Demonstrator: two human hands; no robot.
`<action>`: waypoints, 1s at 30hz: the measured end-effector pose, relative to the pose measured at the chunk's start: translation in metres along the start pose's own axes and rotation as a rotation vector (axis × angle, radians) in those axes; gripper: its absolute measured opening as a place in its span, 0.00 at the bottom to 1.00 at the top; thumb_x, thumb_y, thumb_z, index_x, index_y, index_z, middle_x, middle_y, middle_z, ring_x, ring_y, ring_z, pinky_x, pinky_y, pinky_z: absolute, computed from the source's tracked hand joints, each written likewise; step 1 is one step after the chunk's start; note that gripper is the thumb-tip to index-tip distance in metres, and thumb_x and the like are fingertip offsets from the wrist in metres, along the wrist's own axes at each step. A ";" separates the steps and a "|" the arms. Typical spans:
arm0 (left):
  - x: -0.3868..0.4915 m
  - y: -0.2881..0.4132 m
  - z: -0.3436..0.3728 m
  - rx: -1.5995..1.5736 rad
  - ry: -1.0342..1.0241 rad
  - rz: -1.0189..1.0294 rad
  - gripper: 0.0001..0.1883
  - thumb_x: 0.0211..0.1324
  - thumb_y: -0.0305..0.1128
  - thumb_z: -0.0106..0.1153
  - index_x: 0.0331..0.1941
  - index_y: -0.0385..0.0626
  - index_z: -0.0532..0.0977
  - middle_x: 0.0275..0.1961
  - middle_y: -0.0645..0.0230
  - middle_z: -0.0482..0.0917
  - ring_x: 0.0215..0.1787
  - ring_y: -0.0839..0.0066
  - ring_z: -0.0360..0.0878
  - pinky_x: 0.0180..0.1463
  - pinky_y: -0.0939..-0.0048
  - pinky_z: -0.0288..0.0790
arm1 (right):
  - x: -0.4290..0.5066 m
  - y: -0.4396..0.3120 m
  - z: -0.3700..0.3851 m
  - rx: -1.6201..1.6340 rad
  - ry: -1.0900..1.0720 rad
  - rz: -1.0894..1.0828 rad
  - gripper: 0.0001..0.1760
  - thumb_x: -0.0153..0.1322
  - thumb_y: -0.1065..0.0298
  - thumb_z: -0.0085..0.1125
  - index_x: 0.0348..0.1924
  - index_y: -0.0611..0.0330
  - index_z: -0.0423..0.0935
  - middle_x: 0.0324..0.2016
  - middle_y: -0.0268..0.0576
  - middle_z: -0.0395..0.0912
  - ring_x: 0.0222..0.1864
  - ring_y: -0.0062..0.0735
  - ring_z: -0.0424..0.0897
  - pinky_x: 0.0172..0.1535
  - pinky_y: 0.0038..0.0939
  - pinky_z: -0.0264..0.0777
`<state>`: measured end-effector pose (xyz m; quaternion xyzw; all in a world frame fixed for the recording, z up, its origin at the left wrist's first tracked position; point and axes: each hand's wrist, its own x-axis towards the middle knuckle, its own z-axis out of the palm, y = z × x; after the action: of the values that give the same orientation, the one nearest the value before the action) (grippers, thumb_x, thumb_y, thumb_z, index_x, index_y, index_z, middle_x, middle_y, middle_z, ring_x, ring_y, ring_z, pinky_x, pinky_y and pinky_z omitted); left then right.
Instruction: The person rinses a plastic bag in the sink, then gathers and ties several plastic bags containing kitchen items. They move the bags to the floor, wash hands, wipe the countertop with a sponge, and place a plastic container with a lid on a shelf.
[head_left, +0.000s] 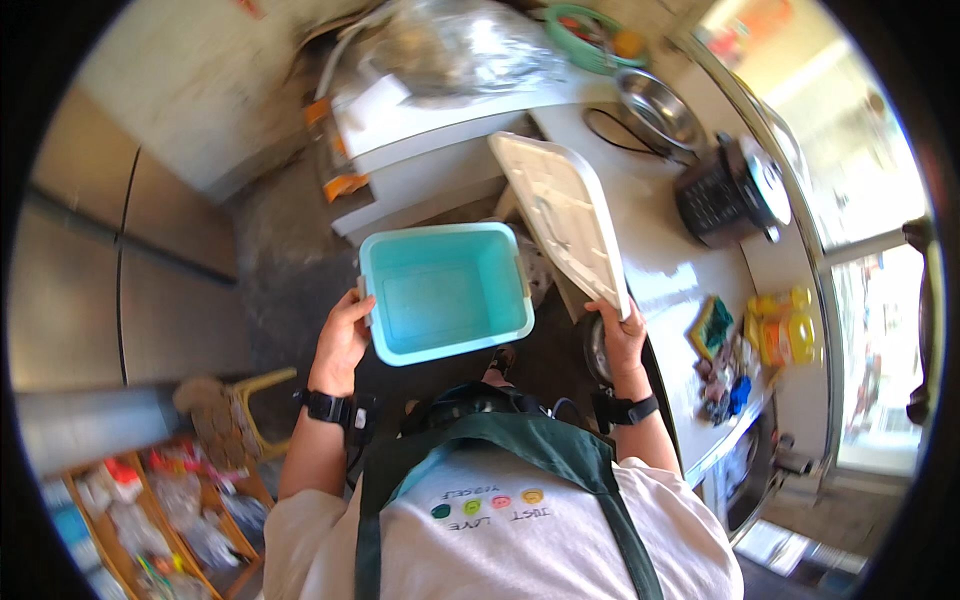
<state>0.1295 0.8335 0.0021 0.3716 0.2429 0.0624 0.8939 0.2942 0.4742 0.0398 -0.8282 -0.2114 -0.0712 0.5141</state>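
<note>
A turquoise plastic storage bin (450, 292) hangs in front of me with its open top facing up, and no contents show inside. My left hand (341, 337) grips it by the pale handle on its left side. In my right hand (621, 334) is a cream plastic lid (562, 214), held by its near corner and tilted up on edge, apart from the bin. Ribs show on the lid's visible face. My right hand is beside the edge of the white counter (675, 277).
A black electric pressure cooker (724, 191), a steel bowl (656, 109) and a green basket (589, 41) stand on the counter. Nearer are a sponge (709, 326) and yellow bottles (784, 330). A yellow-framed stool (259, 412) and a wooden shelf (150, 517) stand left, by steel cabinet doors (176, 307).
</note>
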 end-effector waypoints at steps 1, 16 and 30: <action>0.006 0.002 0.015 0.081 0.067 -0.033 0.13 0.53 0.30 0.56 0.43 0.38 0.72 0.41 0.67 0.77 0.43 0.75 0.74 0.51 0.72 0.66 | -0.001 0.005 -0.006 0.035 0.047 0.006 0.03 0.64 0.78 0.56 0.30 0.65 0.77 0.26 0.38 0.78 0.26 0.24 0.76 0.31 0.21 0.68; 0.217 -0.052 0.294 0.463 -0.367 -0.164 0.10 0.46 0.34 0.50 0.34 0.45 0.73 0.28 0.72 0.75 0.28 0.79 0.72 0.29 0.77 0.66 | 0.034 0.107 -0.174 0.100 0.556 0.067 0.06 0.66 0.82 0.53 0.36 0.68 0.75 0.29 0.41 0.79 0.33 0.25 0.77 0.39 0.24 0.71; 0.311 -0.093 0.331 0.220 -0.382 -0.451 0.06 0.45 0.30 0.49 0.28 0.44 0.73 0.29 0.67 0.76 0.31 0.71 0.73 0.41 0.65 0.68 | 0.092 0.118 -0.200 -0.213 0.591 -0.099 0.16 0.59 0.87 0.53 0.39 0.64 0.76 0.39 0.48 0.78 0.43 0.37 0.77 0.48 0.28 0.69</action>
<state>0.5539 0.6478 0.0182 0.4077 0.1521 -0.2348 0.8692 0.4474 0.2783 0.0657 -0.8095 -0.0846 -0.3554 0.4597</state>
